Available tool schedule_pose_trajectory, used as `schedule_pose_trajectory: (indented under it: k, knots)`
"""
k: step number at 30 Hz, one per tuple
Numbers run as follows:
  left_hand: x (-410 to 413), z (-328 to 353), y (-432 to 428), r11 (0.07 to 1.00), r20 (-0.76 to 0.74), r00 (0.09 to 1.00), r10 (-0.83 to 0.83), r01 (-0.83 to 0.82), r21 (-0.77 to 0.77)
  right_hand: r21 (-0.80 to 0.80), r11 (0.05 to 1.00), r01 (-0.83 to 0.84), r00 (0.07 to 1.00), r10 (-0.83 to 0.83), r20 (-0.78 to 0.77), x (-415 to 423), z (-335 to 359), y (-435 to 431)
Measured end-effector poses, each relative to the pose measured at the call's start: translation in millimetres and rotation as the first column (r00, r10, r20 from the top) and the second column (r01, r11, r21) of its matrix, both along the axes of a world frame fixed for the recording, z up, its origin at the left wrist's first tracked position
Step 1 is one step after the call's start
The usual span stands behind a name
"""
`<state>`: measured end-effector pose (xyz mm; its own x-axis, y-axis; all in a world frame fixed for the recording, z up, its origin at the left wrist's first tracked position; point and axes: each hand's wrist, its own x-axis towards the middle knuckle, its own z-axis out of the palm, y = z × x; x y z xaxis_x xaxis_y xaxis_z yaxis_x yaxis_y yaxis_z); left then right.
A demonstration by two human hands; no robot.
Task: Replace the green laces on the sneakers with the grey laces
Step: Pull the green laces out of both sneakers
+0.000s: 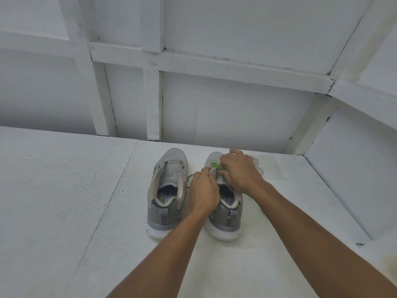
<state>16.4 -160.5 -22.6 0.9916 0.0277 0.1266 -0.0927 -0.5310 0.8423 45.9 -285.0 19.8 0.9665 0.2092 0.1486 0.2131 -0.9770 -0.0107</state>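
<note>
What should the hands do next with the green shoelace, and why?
Probably pull the green lace out of the next eyelets of the right sneaker. The right hand pinches it near the toe while the left hand holds that shoe, and some lace is threaded there. The left sneaker already looks lace-free.

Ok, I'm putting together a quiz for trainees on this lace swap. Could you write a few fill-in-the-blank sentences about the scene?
1. The left hand and the right hand are both at the laced sneaker, which stands on the ____.
2. The lace that the right hand pinches is ____ in colour.
3. The other sneaker shows ____ lace across its tongue.
4. Both sneakers have their ____ toward the camera.

Missing words: right; green; no; heels
</note>
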Motion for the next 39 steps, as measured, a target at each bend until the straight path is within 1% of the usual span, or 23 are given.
schedule_pose_trajectory:
  k: [2,5,7,8,10,12,14,16,18,21,22,25,27,28,30,32,33,34,36,39]
  knots:
    - [1.3,-2.0,-0.1,1.0,0.011,1.0,-0.006,0.005,0.019,0.009,0.999,0.033,0.999,-0.033,0.035,-0.8,8.8,-3.5]
    - [4.3,-6.3,-0.4,1.0,0.02,1.0,-0.008,0.007,0.017,0.036,0.976,0.214,0.963,-0.217,0.16,2.5,28.3,-18.7]
    - [5.9,-8.3,-0.7,1.0,0.02,1.0,-0.006,0.006,0.014,0.037,0.94,0.338,0.925,-0.339,0.171,5.5,32.6,-30.5]
    - [6.4,-8.7,-1.0,1.0,0.016,1.0,-0.005,0.004,0.016,0.044,0.93,0.365,0.917,-0.367,0.156,5.9,32.0,-32.9]
    - [5.9,-8.2,-0.9,1.0,0.007,1.0,0.001,-0.001,0.016,0.106,0.942,0.32,0.938,-0.33,0.106,4.4,27.2,-26.2]
    - [5.3,-8.0,-0.5,1.0,0.011,1.0,0.002,-0.002,0.005,0.163,0.966,0.2,0.977,-0.209,0.036,0.0,21.5,-10.0]
    - [5.8,-9.2,-0.6,1.0,0.016,1.0,-0.001,0.001,-0.013,0.125,0.987,0.101,0.995,-0.097,-0.04,-2.6,12.2,5.7]
    - [6.4,-9.9,-0.8,1.0,0.014,1.0,0.0,0.0,-0.03,0.03,0.998,0.056,0.997,-0.054,-0.053,-2.1,2.7,13.6]
    - [6.7,-10.4,-0.8,0.999,0.021,1.0,0.003,-0.003,-0.038,-0.009,0.998,0.06,0.998,-0.06,-0.001,-1.1,1.0,12.7]
    - [4.9,-8.1,-0.1,1.0,0.03,1.0,0.001,-0.001,-0.015,0.021,0.997,0.077,0.992,-0.079,0.099,0.4,10.8,2.7]
    - [4.4,-7.3,0.0,1.0,0.029,1.0,0.002,-0.001,-0.005,0.006,0.996,0.094,0.986,-0.094,0.14,1.2,16.0,-2.9]
    - [3.7,-7.3,-0.4,1.0,0.013,1.0,0.009,-0.009,0.006,-0.07,0.976,0.204,0.949,-0.18,0.26,5.1,28.9,-22.0]
    - [4.2,-8.8,-1.6,1.0,0.001,1.0,0.015,-0.015,0.016,-0.1,0.953,0.287,0.925,-0.248,0.287,6.2,29.6,-31.3]
    - [4.4,-9.3,-1.9,1.0,-0.004,1.0,0.021,-0.02,0.018,-0.096,0.946,0.309,0.922,-0.272,0.277,5.7,27.7,-32.0]
    - [4.8,-8.9,-1.7,1.0,0.0,1.0,0.026,-0.026,0.011,-0.01,0.959,0.282,0.938,-0.273,0.214,2.7,23.1,-25.5]
    - [4.8,-8.6,-2.0,1.0,0.007,1.0,0.023,-0.023,0.0,0.081,0.981,0.174,0.978,-0.182,0.107,-1.1,18.6,-13.0]
    - [4.9,-8.9,-2.2,1.0,0.005,1.0,0.022,-0.022,-0.004,0.088,0.99,0.113,0.992,-0.117,0.052,-2.7,15.7,-6.4]
    - [5.3,-9.3,-2.3,1.0,0.002,1.0,0.024,-0.024,-0.01,0.066,0.996,0.054,0.998,-0.055,0.017,-3.7,12.2,-0.1]
    - [5.1,-10.7,-2.1,0.999,0.001,1.0,0.026,-0.026,-0.023,-0.012,1.0,-0.021,0.999,0.021,0.026,-4.5,4.4,9.1]
    - [5.3,-10.5,-2.0,0.999,0.001,1.0,0.024,-0.024,-0.032,-0.042,0.999,0.003,0.998,0.0,0.056,-3.4,1.3,12.2]
